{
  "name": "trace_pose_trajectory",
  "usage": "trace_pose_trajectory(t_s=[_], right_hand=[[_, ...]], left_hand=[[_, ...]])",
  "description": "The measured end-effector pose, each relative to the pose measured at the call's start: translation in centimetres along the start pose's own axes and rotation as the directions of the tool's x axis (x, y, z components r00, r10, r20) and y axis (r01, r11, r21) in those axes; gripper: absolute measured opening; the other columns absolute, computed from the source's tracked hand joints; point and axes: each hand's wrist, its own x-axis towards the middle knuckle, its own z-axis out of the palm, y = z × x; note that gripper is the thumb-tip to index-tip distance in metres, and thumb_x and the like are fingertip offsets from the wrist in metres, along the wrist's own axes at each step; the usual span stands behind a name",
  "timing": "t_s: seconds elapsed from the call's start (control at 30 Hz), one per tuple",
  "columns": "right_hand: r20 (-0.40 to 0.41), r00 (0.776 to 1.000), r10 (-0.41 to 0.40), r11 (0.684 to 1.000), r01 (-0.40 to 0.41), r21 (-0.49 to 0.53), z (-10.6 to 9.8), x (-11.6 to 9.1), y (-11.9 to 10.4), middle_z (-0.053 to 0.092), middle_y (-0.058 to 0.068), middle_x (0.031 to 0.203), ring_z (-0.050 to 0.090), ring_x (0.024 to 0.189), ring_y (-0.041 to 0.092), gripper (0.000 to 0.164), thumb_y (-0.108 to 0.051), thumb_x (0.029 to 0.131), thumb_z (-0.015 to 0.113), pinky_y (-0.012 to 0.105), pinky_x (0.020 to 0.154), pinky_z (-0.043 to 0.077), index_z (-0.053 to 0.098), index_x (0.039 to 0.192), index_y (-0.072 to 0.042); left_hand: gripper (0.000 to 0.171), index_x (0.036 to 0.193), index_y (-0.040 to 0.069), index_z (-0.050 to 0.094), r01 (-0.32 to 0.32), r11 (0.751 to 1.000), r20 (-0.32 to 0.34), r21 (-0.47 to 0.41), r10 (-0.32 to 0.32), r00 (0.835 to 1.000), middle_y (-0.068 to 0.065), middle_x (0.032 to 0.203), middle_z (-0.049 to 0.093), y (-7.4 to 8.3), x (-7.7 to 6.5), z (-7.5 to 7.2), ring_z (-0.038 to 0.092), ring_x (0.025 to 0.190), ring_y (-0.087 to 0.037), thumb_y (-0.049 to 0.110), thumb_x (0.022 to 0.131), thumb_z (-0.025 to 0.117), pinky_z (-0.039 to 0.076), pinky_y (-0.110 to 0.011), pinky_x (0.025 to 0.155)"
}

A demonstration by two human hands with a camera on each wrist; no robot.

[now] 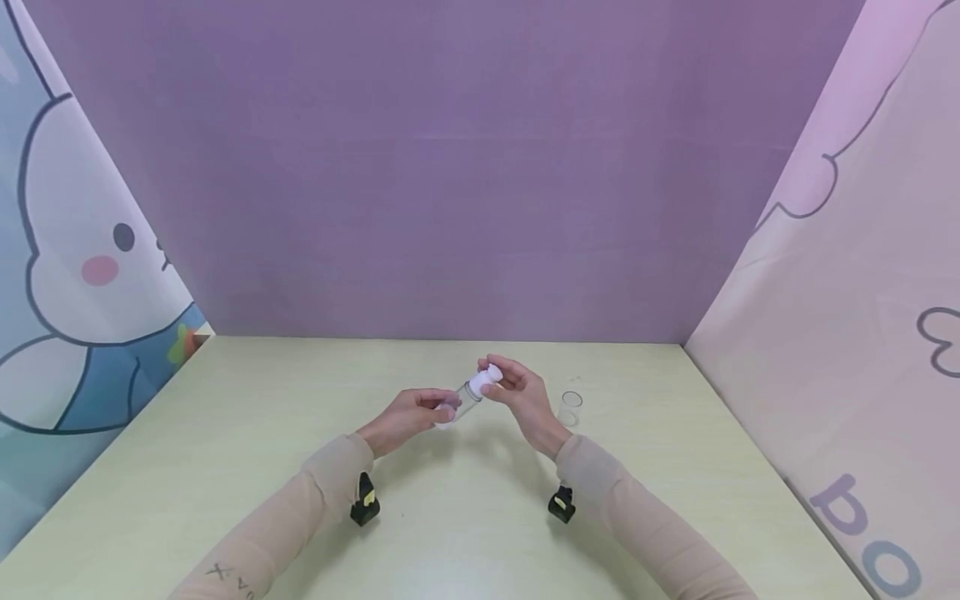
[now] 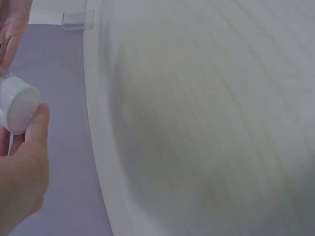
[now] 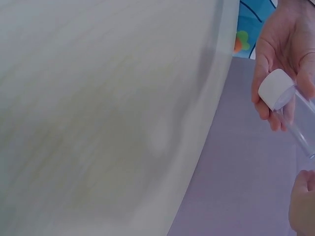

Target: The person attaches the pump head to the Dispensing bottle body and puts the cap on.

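Observation:
A clear bottle (image 1: 467, 402) with a white pump-like top (image 1: 483, 380) is held tilted above the table, its top toward the upper right. My left hand (image 1: 408, 417) grips the lower end, fingers and thumb around the white base (image 3: 275, 88). At the upper end, the fingers and thumb of my right hand (image 1: 527, 402) hold the white top. The left wrist view looks at the round white base (image 2: 22, 108) from below, between the fingertips of my left hand (image 2: 29, 157). Only part of my right hand (image 3: 303, 206) appears in the right wrist view.
A clear open-ended cylinder (image 1: 571, 408), like a cap or small cup, stands on the pale wooden table (image 1: 450, 533) just right of my right hand. A purple panel (image 1: 480, 167) rises at the back; printed panels flank the table.

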Motion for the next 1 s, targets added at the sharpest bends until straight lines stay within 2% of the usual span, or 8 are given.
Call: trace_pose_trajectory(t_s=[0.3, 0.67, 1.0], right_hand=[[0.043, 0.999, -0.015, 1.0, 0.015, 0.01, 0.4, 0.18, 0.16, 0.052, 0.019, 0.13, 0.053, 0.118, 0.022, 0.046, 0.006, 0.085, 0.055, 0.025, 0.094, 0.044, 0.045, 0.13, 0.002], [0.027, 1.0, 0.003, 0.999, -0.003, -0.034, 0.54, 0.4, -0.17, 0.056, 0.016, 0.126, 0.057, 0.111, 0.015, 0.043, 0.004, 0.084, 0.059, 0.027, 0.091, 0.046, 0.051, 0.126, -0.002], [0.012, 1.0, -0.003, 1.0, 0.003, -0.016, 0.81, 0.46, -0.18, 0.058, 0.017, 0.124, 0.059, 0.106, 0.011, 0.043, 0.003, 0.083, 0.062, 0.027, 0.09, 0.047, 0.052, 0.125, -0.001]], left_hand=[[0.044, 0.124, 0.013, 0.058, 0.005, 1.0, -0.009, -0.001, -0.005, 1.0, -0.005, 0.126, 0.056, -0.49, 0.02, -0.24, 0.051, 0.112, -0.022, 0.027, 0.083, 0.067, 0.04, -0.042, 0.093], [0.044, 0.126, 0.012, 0.056, -0.003, 1.0, -0.001, 0.017, 0.003, 1.0, -0.004, 0.126, 0.056, -0.27, -0.25, -0.64, 0.052, 0.111, -0.021, 0.025, 0.085, 0.065, 0.04, -0.044, 0.093], [0.045, 0.126, 0.013, 0.056, -0.008, 1.0, 0.0, 0.015, 0.008, 1.0, -0.004, 0.126, 0.056, -0.1, -0.54, -0.96, 0.052, 0.113, -0.021, 0.027, 0.084, 0.066, 0.038, -0.048, 0.097]])
